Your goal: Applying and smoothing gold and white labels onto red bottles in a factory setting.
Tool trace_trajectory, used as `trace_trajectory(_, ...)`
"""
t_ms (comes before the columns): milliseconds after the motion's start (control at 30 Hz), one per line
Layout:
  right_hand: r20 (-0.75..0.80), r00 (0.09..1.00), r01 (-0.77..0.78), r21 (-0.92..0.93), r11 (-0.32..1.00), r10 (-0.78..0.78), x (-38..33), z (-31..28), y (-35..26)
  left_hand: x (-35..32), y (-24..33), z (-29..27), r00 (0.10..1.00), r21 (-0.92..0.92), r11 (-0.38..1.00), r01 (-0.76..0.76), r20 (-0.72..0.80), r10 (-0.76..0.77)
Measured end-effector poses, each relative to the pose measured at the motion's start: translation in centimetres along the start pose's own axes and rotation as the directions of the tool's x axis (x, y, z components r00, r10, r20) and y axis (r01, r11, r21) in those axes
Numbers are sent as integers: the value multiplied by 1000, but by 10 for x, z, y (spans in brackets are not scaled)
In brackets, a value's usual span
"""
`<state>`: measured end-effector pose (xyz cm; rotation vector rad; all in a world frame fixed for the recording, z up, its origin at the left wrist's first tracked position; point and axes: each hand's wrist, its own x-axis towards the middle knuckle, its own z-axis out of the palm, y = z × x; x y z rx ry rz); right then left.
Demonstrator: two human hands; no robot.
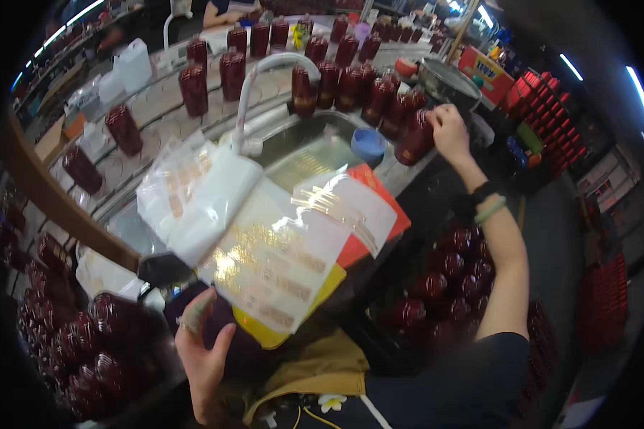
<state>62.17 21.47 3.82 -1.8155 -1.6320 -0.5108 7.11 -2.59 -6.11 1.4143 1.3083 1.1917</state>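
Note:
At the right end of the sink, my right hand (449, 132) is closed on the top of a glossy dark red jar (413, 141), which leans to one side. My left hand (204, 350) is low in front of me, thumb and forefinger apart, with nothing visible between them. Just beyond it lies a dark purple cloth-like thing (206, 314). Sheets of gold and clear stickers (265, 264) spread over a yellow board (329, 289) and a red board (386, 207) between my hands. A wrinkled white plastic sheet (225, 207) lies to their left.
A metal sink (286, 132) holds water, with a white curved faucet (245, 100) and a blue bowl (368, 145). Several dark red jars (193, 89) stand on the slatted counter behind. More jars crowd both sides below (436, 286). A metal pot (451, 80) stands at the back right.

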Motion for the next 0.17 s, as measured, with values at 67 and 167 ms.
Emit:
trace_trajectory(67,92,948,280,212,936,-304,-6,-51,-45,-3,2,6,994,29,994,-104,24,103)
trace_trajectory(167,362,888,64,511,857,-282,-34,-70,-108,-23,4,3,981,166,969,-184,87,172)
